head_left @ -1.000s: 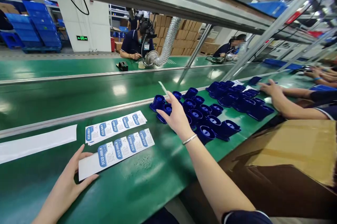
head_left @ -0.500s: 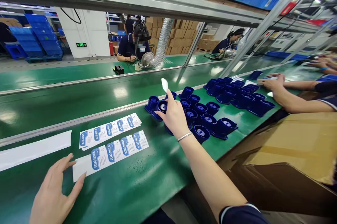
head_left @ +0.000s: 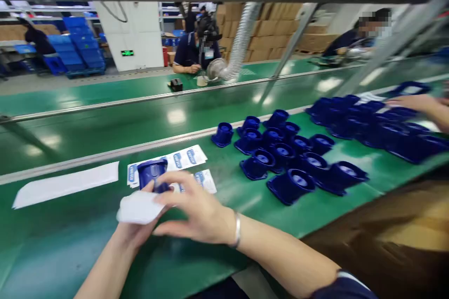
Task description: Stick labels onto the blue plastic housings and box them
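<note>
A dark blue part [head_left: 150,171] is up between the hands, above the far printed label strip [head_left: 196,155]. The left hand [head_left: 134,232] holds it from the near side; a fingertip shows against its lower edge, while most of the grip is hidden behind a white label piece [head_left: 138,207]. The right hand [head_left: 196,210] comes in from the right, thumb well apart from the curved fingers, whose blurred tips overlap the part's lower right side and the label piece's right edge; I cannot tell whether they grip either one. A bracelet [head_left: 237,229] circles that wrist.

Beneath and beyond the hands, the near printed label strip [head_left: 209,181] lies partly covered on the green tabletop [head_left: 59,247], with a plain white strip [head_left: 70,184] to the left. A group of dark blue parts [head_left: 282,151] stands right of the hands, well apart from them. Farther right, a co-worker's hand [head_left: 417,102] is beside a second group [head_left: 354,119].
</note>
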Available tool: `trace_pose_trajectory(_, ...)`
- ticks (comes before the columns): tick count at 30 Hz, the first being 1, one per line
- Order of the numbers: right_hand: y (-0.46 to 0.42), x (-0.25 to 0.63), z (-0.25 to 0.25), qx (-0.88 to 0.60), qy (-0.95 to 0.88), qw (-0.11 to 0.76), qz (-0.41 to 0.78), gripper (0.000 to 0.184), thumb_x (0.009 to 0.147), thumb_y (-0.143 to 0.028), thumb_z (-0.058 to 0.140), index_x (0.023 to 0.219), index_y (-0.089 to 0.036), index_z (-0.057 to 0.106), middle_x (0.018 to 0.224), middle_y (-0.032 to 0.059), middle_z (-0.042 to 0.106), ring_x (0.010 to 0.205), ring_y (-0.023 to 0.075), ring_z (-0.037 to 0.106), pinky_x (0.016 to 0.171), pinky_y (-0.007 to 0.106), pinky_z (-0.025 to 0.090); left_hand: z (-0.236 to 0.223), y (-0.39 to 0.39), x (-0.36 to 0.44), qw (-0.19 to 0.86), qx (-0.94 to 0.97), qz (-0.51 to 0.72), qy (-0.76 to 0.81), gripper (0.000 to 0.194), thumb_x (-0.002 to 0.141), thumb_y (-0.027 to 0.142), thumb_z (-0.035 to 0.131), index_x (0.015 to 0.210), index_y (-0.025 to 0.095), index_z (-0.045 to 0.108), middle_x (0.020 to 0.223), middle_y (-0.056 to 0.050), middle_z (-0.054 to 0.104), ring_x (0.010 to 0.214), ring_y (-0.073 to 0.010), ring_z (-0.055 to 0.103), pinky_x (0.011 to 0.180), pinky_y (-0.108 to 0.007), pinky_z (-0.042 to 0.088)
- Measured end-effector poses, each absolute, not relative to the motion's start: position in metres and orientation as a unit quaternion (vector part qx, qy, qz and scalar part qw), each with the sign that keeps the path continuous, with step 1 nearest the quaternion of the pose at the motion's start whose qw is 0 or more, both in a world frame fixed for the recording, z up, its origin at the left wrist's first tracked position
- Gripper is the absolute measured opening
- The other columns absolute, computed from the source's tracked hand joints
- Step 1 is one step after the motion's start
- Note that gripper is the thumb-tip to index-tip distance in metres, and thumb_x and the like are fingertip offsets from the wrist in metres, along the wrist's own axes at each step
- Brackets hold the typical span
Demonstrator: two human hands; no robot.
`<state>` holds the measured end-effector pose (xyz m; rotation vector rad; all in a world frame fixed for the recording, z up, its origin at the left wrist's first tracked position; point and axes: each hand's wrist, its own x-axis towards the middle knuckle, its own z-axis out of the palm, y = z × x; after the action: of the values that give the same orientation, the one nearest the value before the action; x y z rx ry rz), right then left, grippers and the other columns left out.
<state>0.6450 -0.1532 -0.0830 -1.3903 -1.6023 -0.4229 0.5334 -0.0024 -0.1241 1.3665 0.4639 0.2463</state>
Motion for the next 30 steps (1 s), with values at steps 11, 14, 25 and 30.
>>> trace_pose_trajectory(11,-0.145,0.660,-0.121,-0.546,-0.176,0.704,0.419,0.053,0.065,-0.045,0.084,0.092,-0.014,0.051,0.083,-0.0003,0.065,0.074,0.0013,0.064,0.071,0.014,0.059,-0.142,-0.012,0.515,0.903,0.311,0.132,0.267,0.046,0.076,0.033,0.086,0.115,0.014,0.071,0.116,-0.012,0.072,0.108,-0.0276,0.069,0.098,-0.044,0.057)
trace_pose_trajectory(14,-0.146,0.659,-0.122,-0.534,-0.149,0.710,0.434,0.060,0.062,-0.041,0.087,0.103,-0.018,0.050,0.093,-0.0001,0.067,0.079,0.0022,0.065,0.073,0.015,0.060,-0.145,-0.014,0.513,0.903,0.320,0.118,0.263,0.052,0.076,0.032,0.086,0.122,0.017,0.068,0.120,-0.011,0.071,0.114,-0.0279,0.067,0.100,-0.043,0.056)
trace_pose_trajectory(25,-0.150,0.657,-0.116,-0.499,-0.194,0.666,0.520,0.060,0.066,-0.043,0.083,0.079,-0.010,0.034,0.089,-0.0032,0.056,0.068,0.0009,0.061,0.063,0.017,0.054,-0.141,-0.013,0.511,0.867,0.424,0.127,0.229,0.060,0.084,0.033,0.079,0.136,0.015,0.055,0.125,-0.013,0.069,0.120,-0.0308,0.064,0.103,-0.044,0.051)
trace_pose_trajectory(30,-0.151,0.652,-0.123,-0.535,-0.214,0.638,0.511,0.058,0.069,-0.043,0.081,0.078,-0.009,0.035,0.080,-0.0036,0.051,0.071,-0.0035,0.056,0.070,0.010,0.049,-0.138,-0.014,0.513,0.838,0.467,0.145,0.242,0.062,0.085,0.036,0.079,0.138,0.016,0.052,0.134,-0.012,0.063,0.126,-0.0309,0.059,0.106,-0.043,0.049)
